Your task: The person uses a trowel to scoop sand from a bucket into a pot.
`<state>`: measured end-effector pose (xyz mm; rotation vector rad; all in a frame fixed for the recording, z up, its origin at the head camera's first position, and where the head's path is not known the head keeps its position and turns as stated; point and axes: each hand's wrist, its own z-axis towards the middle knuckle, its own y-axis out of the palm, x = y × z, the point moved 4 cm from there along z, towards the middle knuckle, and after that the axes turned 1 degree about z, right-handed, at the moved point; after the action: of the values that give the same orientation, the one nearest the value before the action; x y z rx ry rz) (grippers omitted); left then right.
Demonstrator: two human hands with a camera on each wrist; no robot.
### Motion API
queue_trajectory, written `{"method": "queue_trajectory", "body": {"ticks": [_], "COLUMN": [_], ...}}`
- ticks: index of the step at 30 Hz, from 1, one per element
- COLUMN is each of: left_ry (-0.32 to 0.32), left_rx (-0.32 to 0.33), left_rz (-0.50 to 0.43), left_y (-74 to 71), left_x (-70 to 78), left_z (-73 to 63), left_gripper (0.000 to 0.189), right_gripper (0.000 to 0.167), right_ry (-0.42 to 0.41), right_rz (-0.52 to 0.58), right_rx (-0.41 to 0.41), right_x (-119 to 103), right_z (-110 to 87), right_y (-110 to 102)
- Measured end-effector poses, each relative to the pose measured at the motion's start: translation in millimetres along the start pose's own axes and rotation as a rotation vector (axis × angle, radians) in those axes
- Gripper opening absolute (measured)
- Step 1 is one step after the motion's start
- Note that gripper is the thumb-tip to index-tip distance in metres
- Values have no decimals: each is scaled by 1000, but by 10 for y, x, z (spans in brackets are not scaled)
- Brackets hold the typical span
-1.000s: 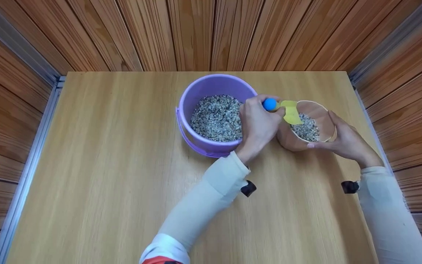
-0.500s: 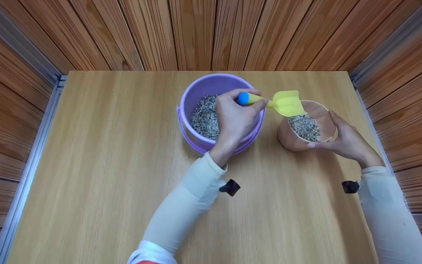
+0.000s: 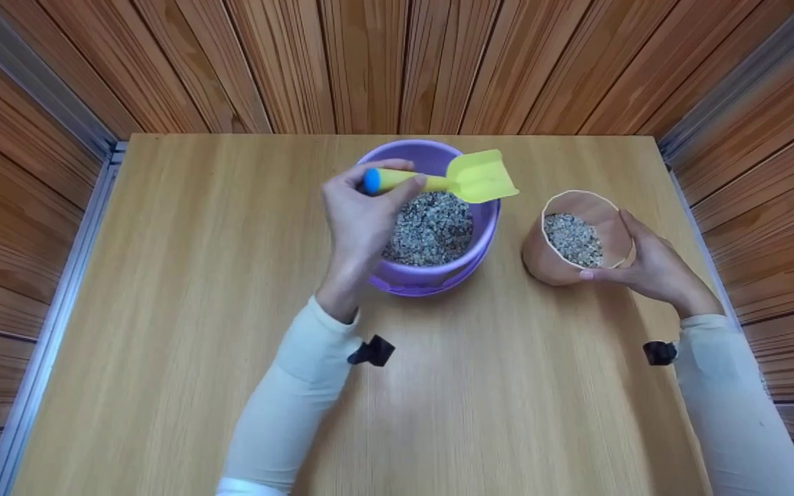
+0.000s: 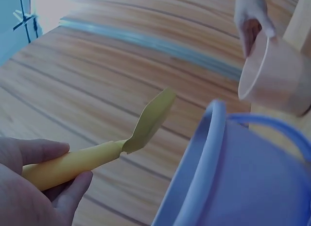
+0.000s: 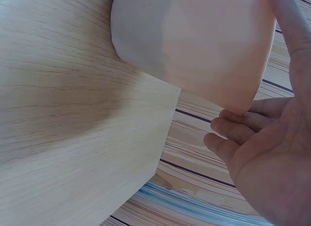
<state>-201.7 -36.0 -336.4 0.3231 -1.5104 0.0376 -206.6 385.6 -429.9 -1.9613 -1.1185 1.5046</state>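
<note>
Wood desk (image 3: 163, 310), plank walls (image 3: 369, 62) around. Gripping shovel (image 4: 99, 157) by handle in left hand (image 3: 361, 217), above bucket (image 3: 431, 277) of gravel (image 3: 442, 231); blade (image 3: 483, 176) reaching toward right hand (image 3: 655, 265), seemingly over bucket's edge. Holding pot (image 3: 550, 262), part full of gravel, in right hand. Could clip bucket if lowering left hand here; might spill gravel between hands from tilting a loaded blade, or tip pot from uneven right grip.

shovel (image 3: 469, 182) — yellow, blue-ended | bucket (image 3: 431, 273) — purple | peach pot (image 3: 551, 260) | speckled gravel (image 3: 433, 231)
</note>
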Motion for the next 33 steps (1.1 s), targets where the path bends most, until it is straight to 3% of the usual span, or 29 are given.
{"method": "queue_trajectory", "body": {"ticks": [8,13,19,24,33], "left_ry": [-23,-69,-119,-112,-111], "left_rx": [61,79,99,102,90], "left_rz": [-86,-98,-112,-98,-87], "left_y": [-410,-566,-640,-669,-701], "left_x": [-118,-208,-251,-269,-288], "left_z": [75,99,105,108,99], "left_gripper": [21,22,26,26,27], "right_gripper": [132,132,131,135,131], "right_ry": [6,7,-16,-57,-155], "right_rz": [-8,-18,-31,-57,-44], "right_rx": [-1,-9,-22,3,8], "right_x": [-7,-4,-22,-112,-614], "right_z": [0,-3,0,-12,16], "right_y": [-4,-9,-34,-89,-45]}}
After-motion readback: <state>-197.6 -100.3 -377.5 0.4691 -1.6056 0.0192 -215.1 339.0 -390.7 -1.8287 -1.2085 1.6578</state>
